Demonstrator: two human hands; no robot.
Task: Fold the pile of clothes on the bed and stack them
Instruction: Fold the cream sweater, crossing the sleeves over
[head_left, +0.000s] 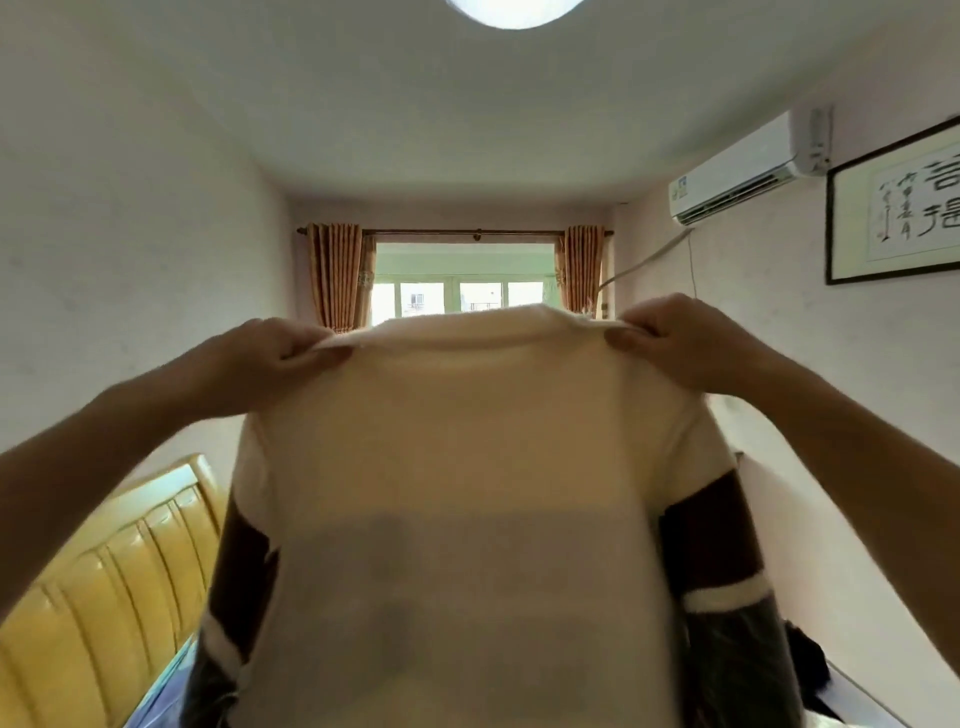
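I see the cream sweater hanging mid-air, near the camera, hiding the bed. Left hand and right hand each pinch a shoulder — sleeves dangle, so I expect they could bunch underneath when it is laid flat.

The sweater hangs across the middle and hides the bed behind it; its hem runs off the bottom edge. Its sleeves blur low down. The headboard is cut by the left edge, the ceiling lamp by the top, the framed calligraphy by the right. A dark shape at near right cannot be made out.
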